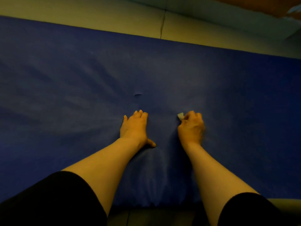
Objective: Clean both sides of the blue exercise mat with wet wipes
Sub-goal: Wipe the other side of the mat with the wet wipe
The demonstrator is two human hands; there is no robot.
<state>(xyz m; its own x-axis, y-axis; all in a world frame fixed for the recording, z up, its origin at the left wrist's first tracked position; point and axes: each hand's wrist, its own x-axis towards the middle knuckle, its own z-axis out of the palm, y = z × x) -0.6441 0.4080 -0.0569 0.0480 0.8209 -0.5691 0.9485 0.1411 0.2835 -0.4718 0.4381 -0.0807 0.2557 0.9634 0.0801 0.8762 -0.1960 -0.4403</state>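
Blue exercise mat [65, 82] is lying flat under both hands, spreading well out to either side and ahead of them, w/ its near edge just behind the forearms. Left hand [134, 127] is pressing palm-down on the mat, fingers straight & close together, thumb splayed toward the other hand, holding nothing. Mat surface is puckering around and behind the wrist.

Right hand [191, 128] is sitting just beside the left one, a strip of bare mat between them. Its fingers are curling round a wet wipe [180, 116]; only a small pale corner is poking out at the fingertip end, on the side facing the left hand. Rest of the wipe is hidden under the fingers. Knuckles are up, hand touching the mat.

Small nick in the mat [138, 94] is showing just ahead of the left fingertips. Pale floor [97, 18] is running beyond the mat's far edge, well ahead of both hands. Black sleeves [53, 198] are covering the upper arms.
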